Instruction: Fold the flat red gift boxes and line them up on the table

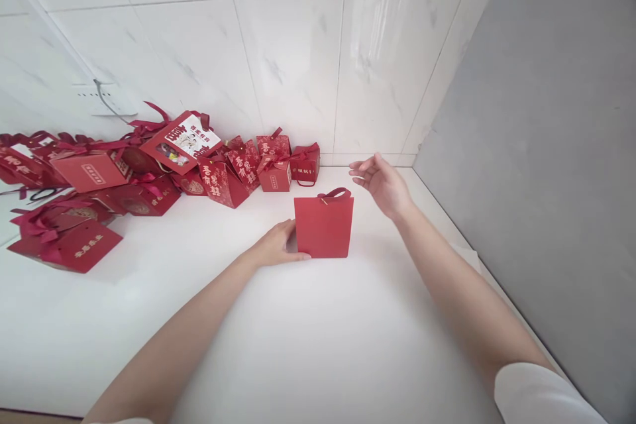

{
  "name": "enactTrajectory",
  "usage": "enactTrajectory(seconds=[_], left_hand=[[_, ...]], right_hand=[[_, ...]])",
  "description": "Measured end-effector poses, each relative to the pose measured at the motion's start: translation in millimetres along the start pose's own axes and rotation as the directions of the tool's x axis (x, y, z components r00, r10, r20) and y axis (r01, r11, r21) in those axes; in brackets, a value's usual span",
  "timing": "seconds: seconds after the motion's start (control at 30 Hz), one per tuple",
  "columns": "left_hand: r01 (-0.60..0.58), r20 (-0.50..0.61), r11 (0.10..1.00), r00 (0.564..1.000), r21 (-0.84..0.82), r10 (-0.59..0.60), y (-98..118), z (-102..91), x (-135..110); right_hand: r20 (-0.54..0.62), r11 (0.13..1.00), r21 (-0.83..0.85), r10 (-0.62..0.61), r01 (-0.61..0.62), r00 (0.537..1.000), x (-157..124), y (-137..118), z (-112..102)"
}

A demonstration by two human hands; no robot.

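Left hand grasps bag at its lower left corner, light pressure likely best; right hand empty, fingers loose, beyond bag's right.

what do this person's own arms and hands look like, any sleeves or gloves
The slim left forearm and right forearm are bare, tapering to an ungloved left hand and right hand. A plain white fabric sleeve ends near the right elbow; at the picture's bottom edge, only a sliver of pale cloth shows by the left arm. No watch, bracelet or markings can be made out.
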State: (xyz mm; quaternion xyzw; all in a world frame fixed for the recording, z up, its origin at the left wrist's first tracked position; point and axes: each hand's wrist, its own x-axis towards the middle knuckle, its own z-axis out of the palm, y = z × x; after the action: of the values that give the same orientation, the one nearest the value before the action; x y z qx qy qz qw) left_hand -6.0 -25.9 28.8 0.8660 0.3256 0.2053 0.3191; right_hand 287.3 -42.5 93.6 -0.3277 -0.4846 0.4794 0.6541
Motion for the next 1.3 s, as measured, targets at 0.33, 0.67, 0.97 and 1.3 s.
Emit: enactTrajectory(seconds=[0.33,0.67,0.97,1.3], left_hand=[[-0.002,0.039,1.0,0.999,0.002,0.002,4.2,0.5,-0.4],[-0.083,0.089,0.994,0.993,0.072,0.076,-2.0,-0.6,-0.7],[-0.15,0.134,0.988,0.979,-0.048,0.155,14.3,12.7,-0.3],[0.135,-0.376,0.956,0.898,-0.258,-0.229,-30.2,9.7,8.1]], right_hand=[[0.527,0.5,-0.726,-0.035,0.472,0.849,-50.1,-79.7,33.6],[0.445,0.581,-0.706,-0.079,0.404,0.892,-47.0,-63.9,39.9],[0.313,0.786,-0.585,-0.01,0.201,0.95,-47.9,-70.6,43.2],[-0.218,0.986,-0.159,0.013,-0.048,0.976,-13.2,40.1,15.8]])
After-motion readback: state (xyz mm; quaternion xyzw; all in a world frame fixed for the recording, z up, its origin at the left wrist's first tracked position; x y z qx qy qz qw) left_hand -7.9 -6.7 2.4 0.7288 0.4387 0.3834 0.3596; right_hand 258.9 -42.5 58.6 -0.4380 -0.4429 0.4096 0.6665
